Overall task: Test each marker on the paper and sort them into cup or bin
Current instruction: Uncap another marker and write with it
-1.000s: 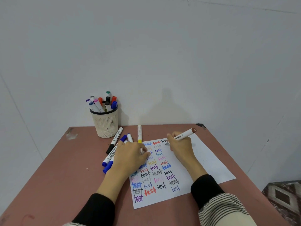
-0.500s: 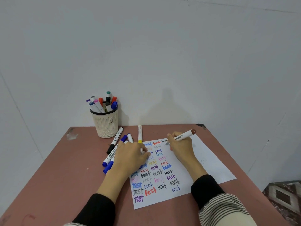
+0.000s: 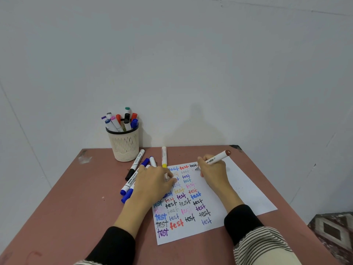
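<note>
1. A brown-capped marker (image 3: pixel 214 160) is gripped in the curled fingers of the right hand (image 3: pixel 214 170), its tip on the paper (image 3: pixel 246 190) beside the top row of "test" words.
2. The paper is pressed down by the left hand (image 3: pixel 154 181); a small pale cap seems pinched at its fingertips.
3. If that pressure eases, the sheet could slide on the desk (image 3: pixel 76 197) and the mark smear.
4. The mesh cup (image 3: pixel 125 145) is filled with upright markers; no bin is seen.

Soft even light, faint wall shadow, wide-angle edge bending
</note>
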The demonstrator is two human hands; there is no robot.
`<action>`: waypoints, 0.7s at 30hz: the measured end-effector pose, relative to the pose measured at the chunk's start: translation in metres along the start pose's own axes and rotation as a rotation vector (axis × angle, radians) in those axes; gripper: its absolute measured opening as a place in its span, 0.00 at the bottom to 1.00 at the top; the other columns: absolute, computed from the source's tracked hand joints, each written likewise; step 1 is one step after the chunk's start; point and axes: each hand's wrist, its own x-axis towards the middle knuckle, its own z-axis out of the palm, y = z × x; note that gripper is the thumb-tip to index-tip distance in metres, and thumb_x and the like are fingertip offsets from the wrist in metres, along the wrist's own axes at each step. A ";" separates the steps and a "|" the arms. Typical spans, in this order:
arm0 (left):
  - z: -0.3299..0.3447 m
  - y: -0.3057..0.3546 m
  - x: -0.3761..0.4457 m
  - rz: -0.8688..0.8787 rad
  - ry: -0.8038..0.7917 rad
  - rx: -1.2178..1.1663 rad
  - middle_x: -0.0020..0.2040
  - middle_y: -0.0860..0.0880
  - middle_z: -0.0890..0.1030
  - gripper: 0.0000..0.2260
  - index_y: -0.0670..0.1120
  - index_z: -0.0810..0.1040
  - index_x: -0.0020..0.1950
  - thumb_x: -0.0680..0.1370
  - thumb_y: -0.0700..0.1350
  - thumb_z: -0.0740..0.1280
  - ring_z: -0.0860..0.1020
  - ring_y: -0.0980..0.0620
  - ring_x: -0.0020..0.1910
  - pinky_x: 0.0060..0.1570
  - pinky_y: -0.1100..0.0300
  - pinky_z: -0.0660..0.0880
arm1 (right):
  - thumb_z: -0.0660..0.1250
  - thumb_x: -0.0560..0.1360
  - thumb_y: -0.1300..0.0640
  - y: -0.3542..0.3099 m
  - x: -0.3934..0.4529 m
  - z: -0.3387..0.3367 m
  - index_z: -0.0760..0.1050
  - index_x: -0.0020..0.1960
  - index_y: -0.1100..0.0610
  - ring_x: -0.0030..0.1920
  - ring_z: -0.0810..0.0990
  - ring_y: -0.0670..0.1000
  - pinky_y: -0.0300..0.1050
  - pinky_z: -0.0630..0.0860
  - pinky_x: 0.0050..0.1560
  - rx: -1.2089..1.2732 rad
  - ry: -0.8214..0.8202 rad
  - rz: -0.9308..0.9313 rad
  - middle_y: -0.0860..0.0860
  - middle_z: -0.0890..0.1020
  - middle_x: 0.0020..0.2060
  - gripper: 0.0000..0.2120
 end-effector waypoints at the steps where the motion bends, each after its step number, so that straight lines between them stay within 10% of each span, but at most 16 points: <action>1: 0.000 0.000 0.000 -0.001 -0.003 -0.003 0.37 0.55 0.73 0.15 0.58 0.80 0.57 0.78 0.63 0.61 0.69 0.54 0.42 0.61 0.55 0.64 | 0.65 0.77 0.59 0.000 0.001 0.000 0.69 0.35 0.62 0.26 0.71 0.46 0.35 0.64 0.23 0.002 0.012 0.000 0.46 0.72 0.20 0.14; 15: -0.001 0.001 0.000 0.003 -0.002 -0.016 0.34 0.56 0.70 0.15 0.58 0.80 0.57 0.77 0.63 0.61 0.68 0.54 0.41 0.61 0.55 0.64 | 0.65 0.78 0.58 0.003 0.002 0.000 0.70 0.38 0.69 0.21 0.68 0.40 0.35 0.64 0.23 -0.025 -0.001 -0.010 0.52 0.74 0.26 0.16; 21: 0.001 -0.001 0.000 0.013 0.004 -0.021 0.31 0.57 0.67 0.15 0.58 0.80 0.56 0.77 0.63 0.61 0.69 0.54 0.42 0.59 0.56 0.63 | 0.64 0.76 0.60 0.006 0.007 0.000 0.66 0.33 0.63 0.35 0.78 0.54 0.37 0.65 0.27 -0.033 0.042 0.016 0.52 0.69 0.25 0.15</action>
